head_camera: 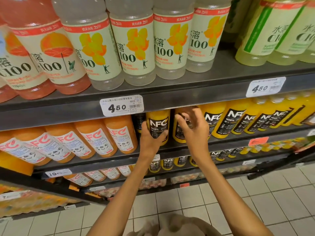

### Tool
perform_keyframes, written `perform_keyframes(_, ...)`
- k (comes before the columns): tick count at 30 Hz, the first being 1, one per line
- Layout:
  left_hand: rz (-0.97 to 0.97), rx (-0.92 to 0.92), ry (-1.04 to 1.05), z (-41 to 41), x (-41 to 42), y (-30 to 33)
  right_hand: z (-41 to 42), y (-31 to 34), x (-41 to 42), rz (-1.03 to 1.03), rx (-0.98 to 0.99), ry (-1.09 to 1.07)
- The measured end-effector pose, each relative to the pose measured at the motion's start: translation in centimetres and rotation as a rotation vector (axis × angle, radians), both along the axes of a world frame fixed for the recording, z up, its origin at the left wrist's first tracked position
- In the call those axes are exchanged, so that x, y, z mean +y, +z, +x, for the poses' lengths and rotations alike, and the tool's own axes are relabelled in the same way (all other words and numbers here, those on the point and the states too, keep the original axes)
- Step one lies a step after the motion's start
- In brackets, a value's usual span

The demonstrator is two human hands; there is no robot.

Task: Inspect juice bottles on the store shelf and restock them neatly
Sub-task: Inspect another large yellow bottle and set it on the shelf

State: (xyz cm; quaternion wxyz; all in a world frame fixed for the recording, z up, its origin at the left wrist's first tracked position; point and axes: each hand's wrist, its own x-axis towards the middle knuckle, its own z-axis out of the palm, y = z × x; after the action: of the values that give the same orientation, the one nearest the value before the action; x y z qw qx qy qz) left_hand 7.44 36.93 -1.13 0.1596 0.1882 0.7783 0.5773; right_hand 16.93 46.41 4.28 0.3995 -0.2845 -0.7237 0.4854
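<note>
Two yellow NFC bottles standing side by side at the front of the middle shelf (221, 142), directly ahead of both outstretched arms, long axes upright, caps tucked up behind the lip of the shelf above. Left bottle (158, 123) with its black label facing outward, in the grip of the left hand (150, 140): palm under the lower body, thumb on the left flank, fingers curled round the right side just beneath the label. Right bottle (180, 132) touching or all but touching its neighbour, mostly hidden behind the right hand (196, 128); label seemingly turned partly away. Right hand half open, fingers spread and bent toward the bottle's front, blurred; whether touching, closing or letting go, impossible to tell. Left hand nearer the left bottle, right hand nearer the right, no crossing of arms needed. Further yellow NFC bottles (238, 120) ranked to the right in a leaning row, orange blended-juice bottles (95, 140) to the left, pale C100 bottles (133, 48) on the shelf above with a price tag (121, 105) reading 4.50 clipped to its edge. Likely step in hand: squaring the pair, labels forward, flush with the row. Probable need next: a small twist about the upright axis and a push backward, gently, to avoid toppling neighbours.
</note>
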Motion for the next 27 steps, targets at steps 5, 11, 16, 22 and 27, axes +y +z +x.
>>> perform_keyframes(5,0.065,-0.013,0.162,2.6,-0.1,0.6,2.2,2.5,0.6,0.156,0.029,-0.076)
perform_keyframes(11,0.164,0.332,0.273,7.2,0.1,1.3,1.2,4.4,3.8,0.129,-0.183,-0.055)
perform_keyframes(16,-0.052,0.147,-0.042,7.8,3.7,1.0,-1.0,4.2,5.8,-0.118,-0.494,0.213)
perform_keyframes(22,-0.085,0.077,0.045,7.9,6.6,-0.8,-0.4,3.6,5.7,-0.155,-0.331,0.314)
perform_keyframes(27,-0.132,0.139,0.174,9.0,6.1,-2.3,1.1,3.2,5.9,-0.152,-0.120,0.361)
